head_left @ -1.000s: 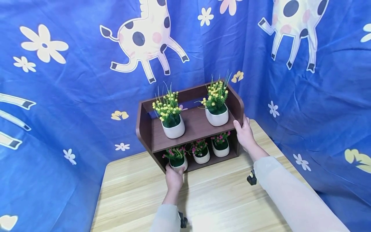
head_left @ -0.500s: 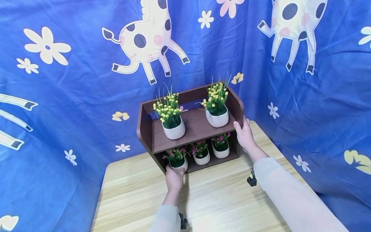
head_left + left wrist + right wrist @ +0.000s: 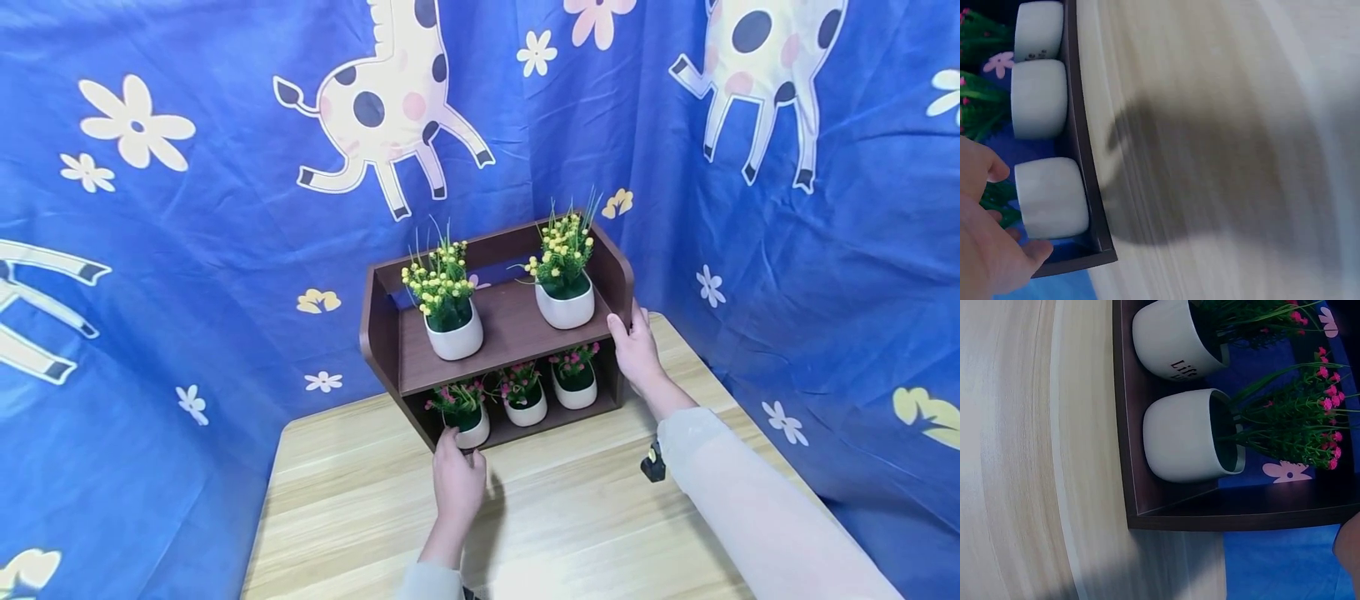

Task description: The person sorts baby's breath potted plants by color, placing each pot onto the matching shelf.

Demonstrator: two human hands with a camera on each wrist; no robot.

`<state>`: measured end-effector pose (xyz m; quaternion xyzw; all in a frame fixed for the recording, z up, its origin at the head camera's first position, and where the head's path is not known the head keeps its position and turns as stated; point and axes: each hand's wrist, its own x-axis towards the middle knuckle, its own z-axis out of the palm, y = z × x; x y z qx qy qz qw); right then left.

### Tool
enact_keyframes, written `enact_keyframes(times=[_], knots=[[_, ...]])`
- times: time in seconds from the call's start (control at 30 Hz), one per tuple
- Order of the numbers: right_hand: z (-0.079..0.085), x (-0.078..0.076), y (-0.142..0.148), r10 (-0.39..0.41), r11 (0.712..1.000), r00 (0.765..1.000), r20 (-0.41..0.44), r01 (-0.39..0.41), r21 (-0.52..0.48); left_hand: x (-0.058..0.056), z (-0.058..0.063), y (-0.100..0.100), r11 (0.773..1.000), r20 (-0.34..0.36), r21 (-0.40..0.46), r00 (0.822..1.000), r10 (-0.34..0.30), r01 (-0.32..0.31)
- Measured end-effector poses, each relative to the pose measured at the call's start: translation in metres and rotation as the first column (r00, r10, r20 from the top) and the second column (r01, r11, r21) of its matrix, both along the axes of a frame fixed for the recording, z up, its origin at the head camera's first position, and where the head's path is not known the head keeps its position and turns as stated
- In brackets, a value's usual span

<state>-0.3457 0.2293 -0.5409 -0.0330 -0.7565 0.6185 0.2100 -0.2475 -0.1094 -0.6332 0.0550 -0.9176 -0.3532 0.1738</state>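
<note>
A dark brown two-tier shelf [image 3: 517, 333] stands on the table. White pots with yellow flowers, a left one [image 3: 456, 333] and a right one [image 3: 566, 307], sit on its upper board. Below stand three white pots with pink flowers: left [image 3: 472, 433], middle [image 3: 527, 408] and right [image 3: 576, 395]. My left hand [image 3: 457, 479] is just in front of the lower left pot, thumb and fingers spread apart; in the left wrist view the fingers lie beside that pot [image 3: 1052, 199], contact unclear. My right hand [image 3: 636, 350] grips the shelf's right side panel, thumb on its front edge.
The light wooden table [image 3: 360, 500] extends in front of the shelf. A blue curtain [image 3: 225, 250] with giraffe and flower prints hangs behind and at both sides. A small black device [image 3: 653, 463] sits at the right wrist.
My left hand has let go of the lower left pot and drawn back a little towards me. The right hand keeps its hold on the shelf. The view shifts slightly.
</note>
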Motion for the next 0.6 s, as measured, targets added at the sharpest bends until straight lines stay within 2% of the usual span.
enact_keyframes(times=[0.27, 0.5, 0.6], knots=[[-0.003, -0.002, 0.003, -0.049, 0.999, 0.998, -0.042, 0.049, 0.018, 0.024, 0.011, 0.010, 0.994, 0.067, -0.092, 0.996, -0.054, 0.060], [-0.009, -0.007, 0.006, -0.087, 0.993, 0.990, -0.111, 0.095, 0.067, 0.031, 0.023, 0.005, 0.991, 0.113, -0.117, 0.992, -0.049, 0.062], [-0.010, -0.007, 0.007, -0.111, 0.989, 0.987, -0.114, 0.122, 0.089, 0.033, 0.027, -0.001, 0.989, 0.133, -0.126, 0.990, -0.055, 0.072]])
